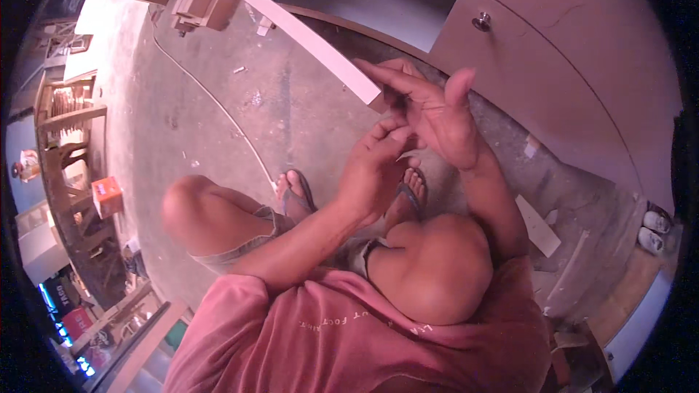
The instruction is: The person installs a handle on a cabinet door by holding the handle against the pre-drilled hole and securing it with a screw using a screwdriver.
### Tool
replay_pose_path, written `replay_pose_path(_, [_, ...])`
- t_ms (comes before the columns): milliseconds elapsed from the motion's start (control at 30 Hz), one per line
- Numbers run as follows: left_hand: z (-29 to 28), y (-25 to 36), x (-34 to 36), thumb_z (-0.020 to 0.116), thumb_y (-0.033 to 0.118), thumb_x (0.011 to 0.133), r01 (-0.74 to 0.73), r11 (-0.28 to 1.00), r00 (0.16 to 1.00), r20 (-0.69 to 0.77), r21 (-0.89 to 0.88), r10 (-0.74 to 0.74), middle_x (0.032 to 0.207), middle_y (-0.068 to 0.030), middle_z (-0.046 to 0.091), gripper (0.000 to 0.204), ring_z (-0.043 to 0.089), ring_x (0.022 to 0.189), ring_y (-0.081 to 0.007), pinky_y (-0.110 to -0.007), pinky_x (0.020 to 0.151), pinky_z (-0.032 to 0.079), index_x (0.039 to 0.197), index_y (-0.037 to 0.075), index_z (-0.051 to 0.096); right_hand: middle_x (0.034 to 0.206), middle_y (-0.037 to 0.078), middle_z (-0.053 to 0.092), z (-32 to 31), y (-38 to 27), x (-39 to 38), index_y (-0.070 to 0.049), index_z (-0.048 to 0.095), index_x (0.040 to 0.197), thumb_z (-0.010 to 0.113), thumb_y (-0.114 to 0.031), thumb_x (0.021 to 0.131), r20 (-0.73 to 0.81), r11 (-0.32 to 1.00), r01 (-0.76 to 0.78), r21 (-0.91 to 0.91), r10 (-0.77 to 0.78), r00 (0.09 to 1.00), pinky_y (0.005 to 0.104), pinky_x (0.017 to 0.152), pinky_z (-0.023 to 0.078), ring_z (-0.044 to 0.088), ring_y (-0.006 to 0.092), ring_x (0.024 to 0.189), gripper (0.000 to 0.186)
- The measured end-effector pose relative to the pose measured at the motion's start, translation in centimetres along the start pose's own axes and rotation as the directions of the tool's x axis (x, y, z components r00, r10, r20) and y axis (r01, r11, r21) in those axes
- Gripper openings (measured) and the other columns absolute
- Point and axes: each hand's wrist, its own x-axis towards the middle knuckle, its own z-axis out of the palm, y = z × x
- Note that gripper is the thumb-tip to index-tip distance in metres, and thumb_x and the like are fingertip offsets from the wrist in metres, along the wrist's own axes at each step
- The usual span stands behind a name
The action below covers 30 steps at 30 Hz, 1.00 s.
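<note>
A long pale board [306,36] runs diagonally from the top left to an end near my hands, beside a cabinet. My right hand [444,124] is at that end, thumb raised and fingers stretched behind and against the board, partly hidden by it. My left hand [371,167] is just below, its fingers curled toward my right palm under the board's end; I cannot make out whether something small is between them.
A cabinet door [546,80] with a round knob [482,20] fills the upper right. Stacked wood pieces [200,0] lie at the top left. A hose or cord [204,87] crosses the concrete floor [240,138]. An orange box [107,196] stands among clutter at left. My bent knees are below.
</note>
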Motion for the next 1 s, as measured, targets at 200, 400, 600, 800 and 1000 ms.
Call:
replay_pose_path(200, [1.2, -0.1, 1.8, 0.042, 0.015, 0.100, -0.020, 0.938, 1.000, -0.020, -0.347, 0.014, 0.134, -0.0143, 0.059, 0.037, 0.056, 0.124, -0.0268, -0.042, 0.112, 0.041, 0.133, -0.001, 0.048, 0.118, 0.004, 0.040, 0.8, -0.4, -0.6, 0.004, 0.038, 0.150, 0.004, -0.098, 0.071, -0.149, 0.947, -0.059, -0.317, 0.011, 0.989, 0.0266, 0.092, 0.039, 0.042, 0.0141, 0.101, 0.133])
replay_pose_path(400, [1.2, 0.5, 2.6, 0.037, 0.014, 0.098, 0.000, 0.836, 1.000, -0.022, -0.549, -0.014, 0.120, -0.0128, 0.058, 0.032, 0.055, 0.117, -0.0253, -0.043, 0.111, 0.041, 0.123, -0.001, 0.050, 0.125, 0.011, 0.044, 1.4, 1.0, -0.7, 0.001, 0.039, 0.150, 0.016, -0.085, 0.088, -0.087, 0.876, 0.178, -0.448, -0.241, 0.966, 0.0283, 0.087, 0.043, 0.050, 0.0180, 0.105, 0.108])
replay_pose_path(600, [0.9, 0.7, 2.6, 0.039, 0.013, 0.097, 0.037, 0.831, 0.999, 0.023, -0.555, -0.029, 0.119, -0.0142, 0.057, 0.032, 0.056, 0.117, -0.0255, -0.040, 0.108, 0.044, 0.123, -0.002, 0.049, 0.127, 0.018, 0.045, 2.1, 0.7, -1.4, 0.001, 0.039, 0.150, 0.014, -0.090, 0.082, -0.135, 0.834, 0.114, -0.540, -0.219, 0.966, 0.0327, 0.095, 0.041, 0.049, 0.0255, 0.107, 0.116])
replay_pose_path(800, [0.7, 0.7, 1.5, 0.040, 0.005, 0.097, 0.021, 0.893, 0.996, -0.064, -0.449, -0.055, 0.117, -0.0134, 0.059, 0.030, 0.057, 0.114, -0.0238, -0.038, 0.101, 0.049, 0.124, -0.005, 0.048, 0.127, 0.022, 0.046, 2.3, 0.3, -0.7, 0.003, 0.040, 0.147, 0.017, -0.095, 0.077, -0.144, 0.755, 0.127, -0.643, -0.282, 0.949, 0.0398, 0.100, 0.040, 0.051, 0.0328, 0.112, 0.122])
replay_pose_path(1000, [-1.9, 2.9, -2.8, 0.052, 0.019, 0.103, -0.034, 0.984, 0.972, -0.222, 0.174, 0.073, 0.128, -0.0180, 0.061, 0.031, 0.062, 0.108, -0.0225, -0.033, 0.094, 0.048, 0.127, 0.000, 0.050, 0.126, 0.024, 0.050, 1.4, -0.4, -0.1, 0.003, 0.045, 0.142, 0.063, -0.070, 0.083, -0.009, 0.473, 0.198, -0.859, -0.401, 0.916, 0.0441, 0.099, 0.043, 0.054, 0.0380, 0.115, 0.095])
